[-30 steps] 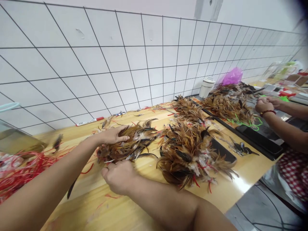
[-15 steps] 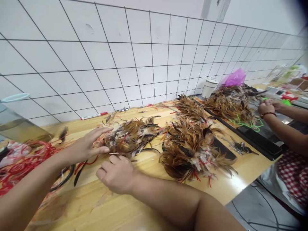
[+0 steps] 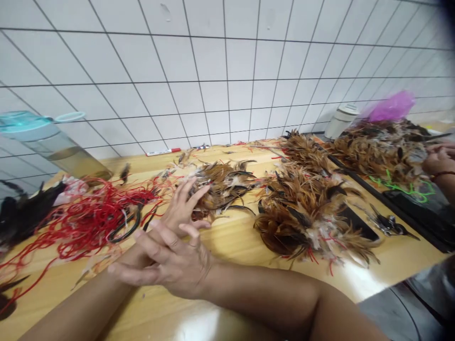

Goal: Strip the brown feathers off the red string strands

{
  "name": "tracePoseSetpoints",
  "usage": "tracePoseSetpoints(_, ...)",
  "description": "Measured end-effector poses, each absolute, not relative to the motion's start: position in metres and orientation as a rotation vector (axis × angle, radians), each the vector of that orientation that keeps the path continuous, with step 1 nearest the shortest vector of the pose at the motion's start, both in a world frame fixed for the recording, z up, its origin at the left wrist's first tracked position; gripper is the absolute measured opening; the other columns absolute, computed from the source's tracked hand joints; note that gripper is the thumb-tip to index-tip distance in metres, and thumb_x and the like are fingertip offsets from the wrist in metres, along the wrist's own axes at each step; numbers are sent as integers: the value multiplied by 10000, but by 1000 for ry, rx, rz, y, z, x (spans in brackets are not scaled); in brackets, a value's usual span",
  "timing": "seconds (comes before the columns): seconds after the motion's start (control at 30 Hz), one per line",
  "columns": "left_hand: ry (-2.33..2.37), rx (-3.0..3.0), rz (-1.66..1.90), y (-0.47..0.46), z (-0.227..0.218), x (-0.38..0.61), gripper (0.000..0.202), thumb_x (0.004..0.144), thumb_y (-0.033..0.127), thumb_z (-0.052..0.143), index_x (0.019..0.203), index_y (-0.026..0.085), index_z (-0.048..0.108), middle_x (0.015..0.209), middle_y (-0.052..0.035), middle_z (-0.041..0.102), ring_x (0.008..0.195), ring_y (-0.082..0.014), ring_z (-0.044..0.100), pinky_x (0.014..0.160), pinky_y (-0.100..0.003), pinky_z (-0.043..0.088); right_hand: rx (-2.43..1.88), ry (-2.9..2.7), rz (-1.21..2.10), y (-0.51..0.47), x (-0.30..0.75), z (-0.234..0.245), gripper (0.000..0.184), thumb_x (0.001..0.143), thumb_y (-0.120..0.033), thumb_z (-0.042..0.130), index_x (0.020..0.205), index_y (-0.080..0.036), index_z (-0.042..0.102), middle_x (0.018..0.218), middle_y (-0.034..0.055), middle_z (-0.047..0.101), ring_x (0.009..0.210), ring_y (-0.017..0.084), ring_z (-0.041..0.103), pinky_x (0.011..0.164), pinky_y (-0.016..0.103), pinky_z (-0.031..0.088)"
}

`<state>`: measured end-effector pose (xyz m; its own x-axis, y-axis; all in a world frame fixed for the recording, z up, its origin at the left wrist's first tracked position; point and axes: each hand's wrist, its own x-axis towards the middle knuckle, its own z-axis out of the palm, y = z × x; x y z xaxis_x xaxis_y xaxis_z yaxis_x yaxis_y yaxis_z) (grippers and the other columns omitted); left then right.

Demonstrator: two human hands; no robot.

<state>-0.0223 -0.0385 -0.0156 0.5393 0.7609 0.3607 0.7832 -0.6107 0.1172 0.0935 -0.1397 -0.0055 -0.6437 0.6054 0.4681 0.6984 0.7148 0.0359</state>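
My right hand [image 3: 167, 263] lies across my left wrist, fingers stretched out, holding nothing I can see. My left hand [image 3: 183, 206] sits behind it with fingers spread, fingertips resting on the near edge of a small heap of brown feathers [image 3: 223, 182]. A larger pile of brown feathers with red ties [image 3: 305, 220] lies to the right on the wooden table [image 3: 234, 246]. A tangle of red strings [image 3: 88, 220] spreads out at the left, close to my left forearm.
A clear bottle with a teal lid [image 3: 53, 147] stands at the left by the tiled wall. A red-capped marker [image 3: 163, 152] lies at the wall. Another person's hands [image 3: 439, 158] work at the far right beside more feathers [image 3: 380, 151], a pink bag [image 3: 393, 105] and scissors [image 3: 389, 223].
The view swung left, bringing the bottle and red strings in. My hands let go of the small feather heap and came together, right hand now crossed over my left wrist.
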Motion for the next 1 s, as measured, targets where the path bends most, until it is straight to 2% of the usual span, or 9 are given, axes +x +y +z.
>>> tracePoseSetpoints(0.1, -1371, -2680, -634, -33, -16, -6, 910, 691, 644, 650, 1453, 268, 325, 1561, -140, 71, 1419, -418, 121, 1114, -599, 233, -842, -2370, -382, -137, 91, -11, 659, 900, -243, 469, 1404, -569, 197, 1528, -104, 297, 1448, 200, 121, 1082, 474, 256)
tracePoseSetpoints(0.33, -1650, -2534, -594, -21, -7, 30, 731, 790, 379, 641, 1442, 371, 311, 1543, -81, 171, 1384, -362, 235, 1087, -561, 289, -770, -2427, -258, -147, 88, -14, 748, 865, -262, 552, 1437, -534, 154, 1562, -43, 244, 1450, 235, 96, 1079, 544, 261)
tracePoseSetpoints(0.53, -1915, -2362, -628, -9, -9, 61, 689, 797, 419, 623, 1420, 348, 340, 1461, -118, 323, 1318, -376, 321, 1053, -594, 296, -681, -2541, -128, -152, 94, -2, 817, 840, -213, 584, 1449, -519, 134, 1589, -1, 181, 1448, 264, 107, 1060, 569, 284)
tracePoseSetpoints(0.63, -1881, -2461, -693, -10, -4, 60, 750, 765, 463, 654, 1428, 345, 324, 1501, -131, 266, 1326, -417, 299, 1030, -640, 297, -645, -2590, -76, -151, 99, 5, 708, 902, -248, 501, 1466, -481, 141, 1587, 33, 192, 1445, 272, 134, 1034, 584, 314)
tracePoseSetpoints(0.73, -1787, -2626, -738, -12, 15, 42, 838, 681, 585, 697, 1413, 367, 350, 1539, -113, 211, 1372, -444, 218, 1037, -672, 270, -583, -2589, -100, -155, 99, 4, 679, 900, -233, 493, 1454, -488, 195, 1590, -37, 173, 1446, 294, 114, 1029, 599, 320)
tracePoseSetpoints(0.8, -1710, -2714, -753, -6, 33, 23, 834, 657, 608, 706, 1390, 354, 398, 1527, -111, 253, 1385, -410, 231, 1062, -626, 285, -558, -2556, -145, -158, 97, 0, 697, 880, -197, 506, 1445, -491, 224, 1589, -85, 158, 1446, 306, 93, 1022, 588, 336)
tracePoseSetpoints(0.87, -1603, -2834, -750, 8, 49, 4, 803, 688, 595, 690, 1387, 308, 418, 1466, -118, 371, 1348, -333, 347, 1081, -522, 331, -576, -2522, -181, -156, 95, -4, 689, 877, -182, 501, 1442, -482, 245, 1586, -98, 166, 1443, 309, 88, 1011, 569, 346)
tracePoseSetpoints(0.93, -1586, -2893, -774, 30, 58, -11, 669, 797, 568, 586, 1368, 245, 453, 1393, -109, 481, 1283, -261, 447, 1079, -424, 362, -653, -2509, -188, -146, 97, -5, 650, 884, -206, 499, 1441, -455, 274, 1578, -78, 211, 1440, 310, 98, 1012, 557, 327)
tracePoseSetpoints(1.0, -1722, -2826, -736, 53, 61, -19, 604, 830, 549, 542, 1331, 215, 500, 1339, -101, 545, 1196, -248, 524, 1037, -392, 405, -826, -2485, -169, -126, 102, -3, 616, 881, -247, 516, 1434, -427, 314, 1552, -44, 294, 1436, 313, 114, 1020, 550, 285)
